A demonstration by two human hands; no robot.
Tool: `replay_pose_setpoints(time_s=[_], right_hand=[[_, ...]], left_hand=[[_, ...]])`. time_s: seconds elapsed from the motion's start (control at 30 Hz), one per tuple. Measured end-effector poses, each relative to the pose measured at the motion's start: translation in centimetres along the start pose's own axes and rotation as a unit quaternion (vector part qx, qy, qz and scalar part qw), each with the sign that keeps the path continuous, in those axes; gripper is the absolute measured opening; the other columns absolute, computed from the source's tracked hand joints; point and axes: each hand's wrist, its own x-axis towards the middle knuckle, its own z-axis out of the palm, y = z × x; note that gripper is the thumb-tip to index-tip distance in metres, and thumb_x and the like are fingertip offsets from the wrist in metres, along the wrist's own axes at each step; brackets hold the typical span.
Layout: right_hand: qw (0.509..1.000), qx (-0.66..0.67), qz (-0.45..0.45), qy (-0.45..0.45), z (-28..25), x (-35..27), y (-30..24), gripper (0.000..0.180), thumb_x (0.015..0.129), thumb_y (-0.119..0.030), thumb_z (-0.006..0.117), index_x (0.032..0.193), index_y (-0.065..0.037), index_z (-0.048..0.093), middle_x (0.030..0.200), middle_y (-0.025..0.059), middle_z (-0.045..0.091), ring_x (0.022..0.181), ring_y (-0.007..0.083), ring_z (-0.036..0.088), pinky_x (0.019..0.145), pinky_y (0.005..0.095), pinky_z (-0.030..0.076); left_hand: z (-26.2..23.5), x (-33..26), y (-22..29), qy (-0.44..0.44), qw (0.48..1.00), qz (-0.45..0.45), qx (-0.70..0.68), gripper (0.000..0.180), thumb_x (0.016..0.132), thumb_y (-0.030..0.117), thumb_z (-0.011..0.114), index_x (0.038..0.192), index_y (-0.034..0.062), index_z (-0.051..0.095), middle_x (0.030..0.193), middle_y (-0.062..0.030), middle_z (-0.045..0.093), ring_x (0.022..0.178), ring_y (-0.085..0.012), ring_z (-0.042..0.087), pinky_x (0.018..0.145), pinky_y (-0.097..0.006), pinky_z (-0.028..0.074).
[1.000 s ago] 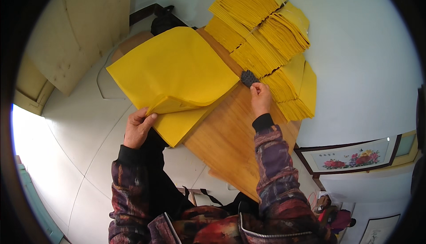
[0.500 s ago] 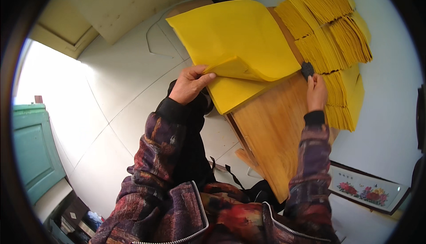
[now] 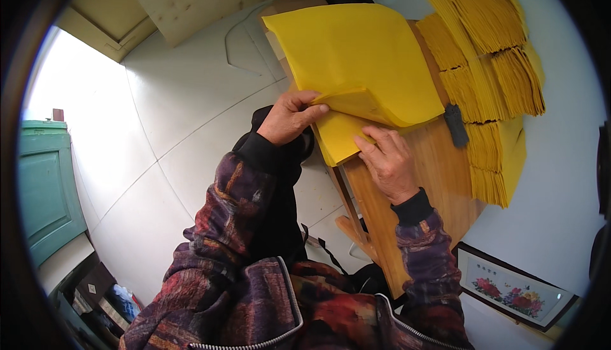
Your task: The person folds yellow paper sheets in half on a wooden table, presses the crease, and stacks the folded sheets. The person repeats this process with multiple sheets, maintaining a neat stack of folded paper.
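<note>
A stack of large yellow paper sheets (image 3: 356, 44) lies on the wooden table, its near corner folded back in a loose flap. My left hand (image 3: 287, 118) pinches that lifted corner between thumb and fingers. Close to the near edge of the sheets is my right hand (image 3: 389, 159), palm down, its fingers apart and holding nothing; whether the fingertips touch the paper I cannot tell. A dark grey, fuzzy-looking pad or cloth (image 3: 456, 126) rests on the table beside the right corner of the sheets.
Several bundles of folded yellow paper (image 3: 490, 83) are piled along the wall at the table's right. Bare wood of the table (image 3: 407, 178) shows nearer me. A framed flower picture (image 3: 512, 286) leans at lower right. A green cabinet door (image 3: 51, 191) stands at left.
My right hand has let go of the dark grey pad, which now lies on the table, and has moved left to the sheets' near edge. My left hand keeps its pinch.
</note>
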Motion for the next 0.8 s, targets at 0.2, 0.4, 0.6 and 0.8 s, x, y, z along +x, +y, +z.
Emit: replay_pose_setpoints(time_s=[0.2, 0.4, 0.6, 0.8], right_hand=[[0.999, 0.038, 0.013, 0.002, -0.2, 0.4, 0.2, 0.018, 0.076, -0.005, 0.065, 0.094, -0.006, 0.064, 0.098, 0.0069, 0.060, 0.089, 0.0263, 0.057, 0.076, 0.0364, 0.047], [0.983, 0.169, 0.062, -0.018, -1.1, 1.4, 0.6, 0.016, 0.072, 0.002, 0.067, 0.086, -0.003, 0.061, 0.094, 0.0079, 0.062, 0.087, 0.0278, 0.059, 0.075, 0.0353, 0.049], [0.970, 0.222, 0.066, -0.069, -1.6, 2.3, 2.0, 0.015, 0.073, 0.001, 0.068, 0.085, -0.003, 0.060, 0.092, 0.0098, 0.064, 0.085, 0.0293, 0.060, 0.074, 0.0353, 0.049], [0.963, 0.245, 0.072, -0.085, -1.8, 2.5, 2.3, 0.012, 0.075, 0.000, 0.066, 0.085, -0.002, 0.060, 0.091, 0.0110, 0.064, 0.084, 0.0305, 0.060, 0.072, 0.0356, 0.048]], left_hand=[[0.0, -0.1, 0.1, -0.006, 1.000, -0.007, -0.005, 0.026, 0.091, 0.010, 0.060, 0.113, -0.0045, 0.061, 0.102, -0.0042, 0.066, 0.092, -0.0109, 0.059, 0.085, -0.026, 0.047], [-0.2, -0.2, 0.1, -0.012, 1.000, -0.019, -0.012, 0.026, 0.092, 0.010, 0.059, 0.113, -0.0045, 0.061, 0.104, -0.0041, 0.065, 0.095, -0.0107, 0.058, 0.086, -0.026, 0.046], [-0.1, 0.0, 0.0, -0.017, 1.000, -0.013, -0.003, 0.026, 0.092, 0.009, 0.058, 0.114, -0.0045, 0.060, 0.105, -0.0039, 0.065, 0.096, -0.0107, 0.058, 0.087, -0.026, 0.046], [-0.2, 0.0, -0.1, -0.021, 1.000, -0.014, -0.014, 0.026, 0.093, 0.010, 0.057, 0.114, -0.0042, 0.060, 0.106, -0.0041, 0.065, 0.097, -0.0109, 0.058, 0.087, -0.026, 0.046]])
